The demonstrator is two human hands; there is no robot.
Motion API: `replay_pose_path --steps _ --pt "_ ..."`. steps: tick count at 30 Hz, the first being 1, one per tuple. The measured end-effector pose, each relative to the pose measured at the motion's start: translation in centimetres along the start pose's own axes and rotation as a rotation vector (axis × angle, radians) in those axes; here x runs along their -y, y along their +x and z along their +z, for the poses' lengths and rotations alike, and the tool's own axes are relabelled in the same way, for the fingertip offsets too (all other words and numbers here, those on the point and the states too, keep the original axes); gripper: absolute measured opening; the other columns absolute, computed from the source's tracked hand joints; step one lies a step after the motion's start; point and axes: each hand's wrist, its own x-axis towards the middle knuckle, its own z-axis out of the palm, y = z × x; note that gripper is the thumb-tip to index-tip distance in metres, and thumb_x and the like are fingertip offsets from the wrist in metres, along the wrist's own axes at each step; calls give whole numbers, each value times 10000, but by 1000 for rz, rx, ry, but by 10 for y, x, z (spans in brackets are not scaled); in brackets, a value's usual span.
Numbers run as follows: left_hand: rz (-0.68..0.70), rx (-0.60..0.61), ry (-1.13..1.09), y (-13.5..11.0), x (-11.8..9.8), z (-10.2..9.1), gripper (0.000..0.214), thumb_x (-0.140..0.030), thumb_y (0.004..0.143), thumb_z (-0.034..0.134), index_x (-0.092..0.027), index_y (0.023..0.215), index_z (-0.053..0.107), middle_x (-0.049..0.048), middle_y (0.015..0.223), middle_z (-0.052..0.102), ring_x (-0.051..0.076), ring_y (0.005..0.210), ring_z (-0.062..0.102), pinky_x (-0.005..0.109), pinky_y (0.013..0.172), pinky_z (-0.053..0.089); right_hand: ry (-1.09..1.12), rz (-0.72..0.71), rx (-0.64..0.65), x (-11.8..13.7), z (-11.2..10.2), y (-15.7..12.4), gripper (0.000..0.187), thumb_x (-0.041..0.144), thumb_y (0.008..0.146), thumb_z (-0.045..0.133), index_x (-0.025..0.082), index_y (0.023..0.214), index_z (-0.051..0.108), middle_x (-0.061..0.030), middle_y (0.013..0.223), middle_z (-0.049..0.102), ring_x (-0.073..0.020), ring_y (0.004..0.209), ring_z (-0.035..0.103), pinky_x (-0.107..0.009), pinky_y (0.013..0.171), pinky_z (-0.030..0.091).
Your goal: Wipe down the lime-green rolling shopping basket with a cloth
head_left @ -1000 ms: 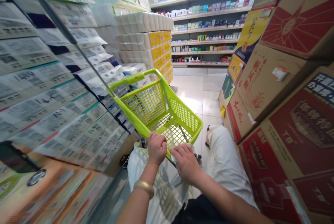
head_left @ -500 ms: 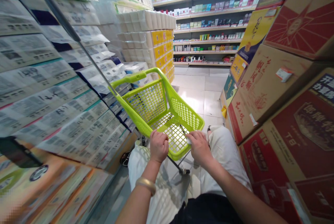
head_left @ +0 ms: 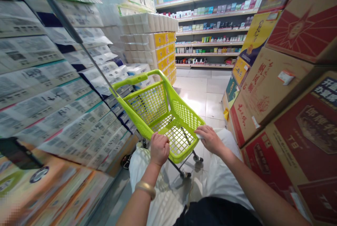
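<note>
A lime-green shopping cart [head_left: 181, 112] with a lattice basket stands in front of me, its wheels on the tiled floor. My left hand [head_left: 159, 148] is closed at the basket's near rim, toward its left part. Farther right along the same rim is my right hand [head_left: 210, 140], fingers bent over the corner. A small white piece [head_left: 200, 136], perhaps a tissue or cloth, shows under those fingers, pressed against the rim. A thin metal pole [head_left: 97, 66] rises from the cart's handle corner toward the upper left.
Packs of toilet paper [head_left: 52, 82] are stacked high on the left. Red and brown cartons [head_left: 286, 82] line the right side. Shelves [head_left: 210, 29] with small boxes and bottles stand across the back. A dark phone-like device [head_left: 19, 154] sits at lower left.
My right hand has slid right and slightly up along the rim to the corner, with the white piece under its fingers. My left hand stays at the same spot.
</note>
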Motion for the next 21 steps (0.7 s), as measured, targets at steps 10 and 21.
replay_pose_path --steps 10,21 --pt "-4 9 -4 -4 2 -7 225 -103 765 369 -227 614 482 7 598 511 189 697 480 415 927 373 18 115 -71 97 40 -16 471 10 684 492 213 1090 618 -59 1010 614 -231 997 485 -408 967 345" --pt "12 56 -54 -2 3 -9 218 -116 763 372 -222 602 473 0 600 502 179 695 476 407 921 371 -21 4 -52 20 4 -10 377 19 785 458 214 1050 643 -60 996 638 -209 996 530 -371 962 370"
